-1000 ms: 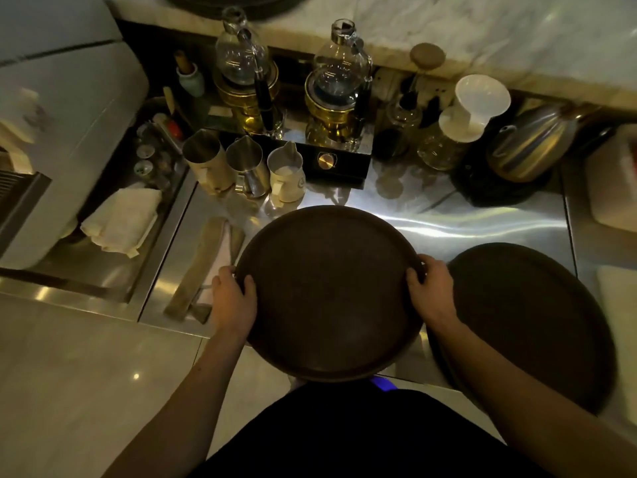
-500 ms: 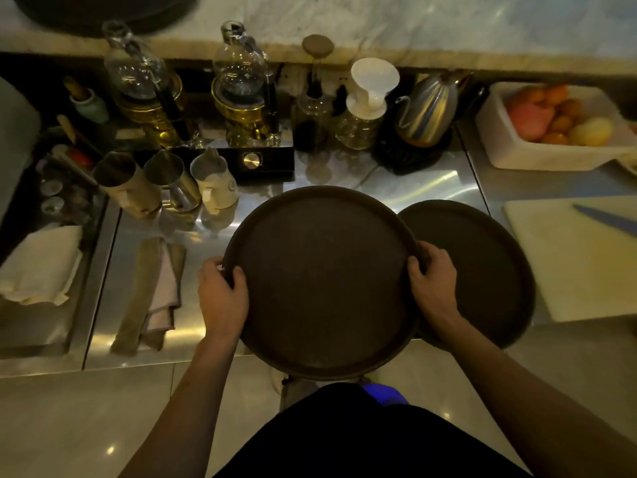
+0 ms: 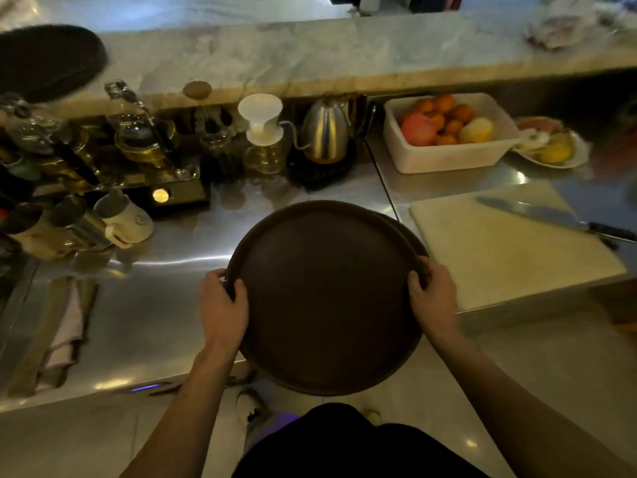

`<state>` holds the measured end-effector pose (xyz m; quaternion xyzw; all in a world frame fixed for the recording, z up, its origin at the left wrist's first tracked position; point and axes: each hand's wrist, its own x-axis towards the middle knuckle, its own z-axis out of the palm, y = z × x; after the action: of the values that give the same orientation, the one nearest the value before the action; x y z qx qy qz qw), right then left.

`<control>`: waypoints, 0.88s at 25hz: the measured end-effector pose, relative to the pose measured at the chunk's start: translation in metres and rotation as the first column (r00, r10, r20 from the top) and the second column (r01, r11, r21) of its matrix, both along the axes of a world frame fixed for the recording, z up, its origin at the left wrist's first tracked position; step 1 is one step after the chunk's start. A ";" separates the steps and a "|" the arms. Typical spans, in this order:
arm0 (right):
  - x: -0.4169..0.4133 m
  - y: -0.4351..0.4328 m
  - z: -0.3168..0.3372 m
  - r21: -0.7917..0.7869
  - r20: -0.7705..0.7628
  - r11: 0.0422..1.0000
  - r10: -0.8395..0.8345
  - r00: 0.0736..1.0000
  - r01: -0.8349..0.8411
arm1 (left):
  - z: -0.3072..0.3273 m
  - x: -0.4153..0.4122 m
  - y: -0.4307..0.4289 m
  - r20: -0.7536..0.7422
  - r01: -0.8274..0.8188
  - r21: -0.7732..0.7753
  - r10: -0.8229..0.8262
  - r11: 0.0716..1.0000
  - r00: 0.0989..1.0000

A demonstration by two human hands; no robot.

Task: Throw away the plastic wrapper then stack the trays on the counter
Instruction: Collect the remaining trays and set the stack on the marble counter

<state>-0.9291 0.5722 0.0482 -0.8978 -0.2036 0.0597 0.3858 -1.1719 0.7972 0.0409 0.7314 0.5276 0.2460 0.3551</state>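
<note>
Centrally, your left hand [image 3: 223, 307] and right hand [image 3: 435, 298] each grip the upper tray [image 3: 324, 298] — lower tray [image 3: 412, 236] edge peeking upper right — over the steel counter [image 3: 155, 305].

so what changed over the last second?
The held tray moved right until it almost fully covers the second tray, of which only a sliver of rim shows. Left hand and right hand kept their grip on opposite rims throughout.

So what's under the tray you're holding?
A second tray's rim peeks out at the right of the held tray; the rest is covered. Left hand and right hand grip it.
</note>
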 end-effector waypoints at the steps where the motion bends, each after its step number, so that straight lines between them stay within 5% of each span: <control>1: 0.011 -0.014 -0.002 0.014 -0.001 1.000 -0.005 1.000 0.005 | 0.000 0.012 -0.012 -0.005 0.016 -0.001 -0.016 1.000 1.000; 9: 0.060 -0.073 -0.004 0.019 -0.080 0.998 -0.063 0.995 0.064 | 0.009 0.074 -0.057 -0.077 0.063 0.006 -0.062 0.998 0.995; 22: 0.055 -0.023 -0.012 -0.116 -0.001 0.986 -0.121 0.993 0.121 | -0.017 0.073 0.006 -0.103 0.161 -0.015 -0.162 0.987 0.981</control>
<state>-0.8742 0.5493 0.0358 -0.9291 -0.1433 0.0517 0.3370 -1.0990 0.8035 0.0241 0.7825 0.4850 0.1762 0.3483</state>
